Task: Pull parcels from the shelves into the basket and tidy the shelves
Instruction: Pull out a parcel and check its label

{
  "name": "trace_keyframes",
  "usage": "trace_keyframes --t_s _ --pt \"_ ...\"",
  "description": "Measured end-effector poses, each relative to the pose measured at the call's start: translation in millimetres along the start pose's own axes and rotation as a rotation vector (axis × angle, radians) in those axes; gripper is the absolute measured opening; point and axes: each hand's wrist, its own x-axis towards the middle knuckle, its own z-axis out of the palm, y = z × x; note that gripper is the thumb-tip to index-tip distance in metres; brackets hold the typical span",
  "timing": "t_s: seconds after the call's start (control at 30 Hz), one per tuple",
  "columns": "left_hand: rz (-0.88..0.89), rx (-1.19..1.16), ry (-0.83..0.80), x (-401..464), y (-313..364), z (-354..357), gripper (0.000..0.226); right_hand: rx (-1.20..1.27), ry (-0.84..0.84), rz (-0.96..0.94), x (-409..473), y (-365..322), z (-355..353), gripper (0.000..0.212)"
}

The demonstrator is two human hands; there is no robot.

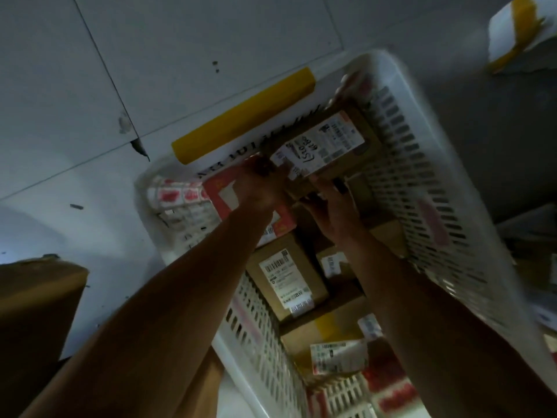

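A white slotted plastic basket (422, 182) with a yellow handle (244, 116) stands on the tiled floor below me, holding several parcels. Both my arms reach down into it. My left hand (259, 185) and my right hand (331, 209) grip a brown cardboard parcel (328, 146) with a white shipping label and handwritten numbers, at the basket's far end. The parcel is tilted, its far edge against the basket wall. Beneath lie a red-and-white parcel (280, 224) and a brown box with a label (286, 276).
A large brown carton (36, 306) stands at the left on the floor. A white parcel with yellow tape (515, 31) lies at the top right. More dim parcels (530, 236) sit to the right of the basket. Grey floor tiles (90, 86) fill the upper left.
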Motion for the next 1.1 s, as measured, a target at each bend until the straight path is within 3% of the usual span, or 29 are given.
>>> trace_keyframes --t_s 0.17,0.3,0.4,0.47,0.63,0.77,1.0,1.1 --pt "-0.01 0.08 -0.02 18 -10 14 0.041 -0.027 0.009 -0.016 20 9 -5 0.09" --pt "0.07 0.257 0.013 34 -13 17 0.025 -0.19 0.125 -0.035 34 14 -12 0.065" --pt "0.06 0.396 0.006 58 -29 22 0.036 -0.201 0.137 -0.016 39 21 -9 0.073" --pt "0.047 0.446 0.027 63 -33 23 0.046 -0.23 0.22 -0.007 44 28 -8 0.063" --pt "0.037 0.583 0.035 56 -20 17 0.035 -0.398 0.38 -0.01 51 30 -6 0.049" --pt "0.056 0.585 0.039 45 -14 14 0.016 -0.572 0.399 0.02 44 24 -4 0.038" --pt "0.052 0.497 -0.019 -31 11 -14 0.017 -1.045 0.343 0.016 -44 -16 28 0.014" --pt "0.094 0.557 -0.092 -85 27 -34 0.017 -1.272 0.272 -0.003 -95 -41 41 0.019"
